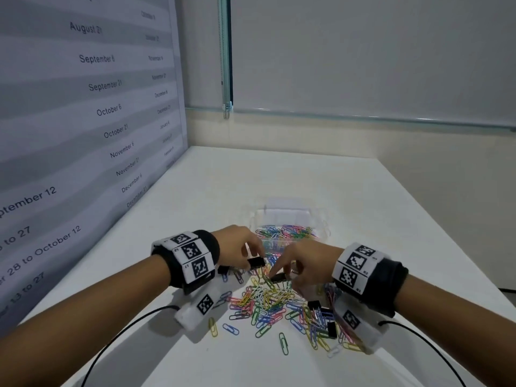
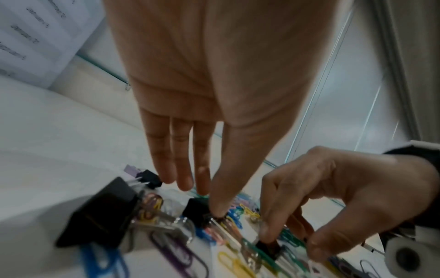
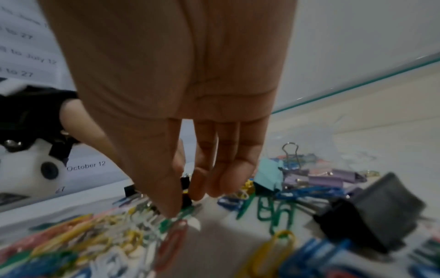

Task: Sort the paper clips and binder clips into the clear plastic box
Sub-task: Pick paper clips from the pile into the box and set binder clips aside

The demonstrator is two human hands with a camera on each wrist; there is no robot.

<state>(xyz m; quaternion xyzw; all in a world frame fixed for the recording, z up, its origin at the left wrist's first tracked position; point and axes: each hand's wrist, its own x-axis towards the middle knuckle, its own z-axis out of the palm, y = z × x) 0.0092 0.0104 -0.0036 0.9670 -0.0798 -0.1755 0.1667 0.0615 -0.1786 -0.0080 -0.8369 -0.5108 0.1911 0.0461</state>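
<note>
Now each hand (image 1: 245, 247) (image 1: 304, 265) pinches a small black binder clip (image 1: 256, 262) (image 1: 277, 277)

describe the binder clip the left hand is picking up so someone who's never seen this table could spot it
Start at the white table and find the clear plastic box holding coloured paper clips. Just in front of it, above the loose pile of paper clips, the left hand pinches a black binder clip at its fingertips. Unlike the other black clips, it is lifted off the pile, left of the one under the right hand.
</note>
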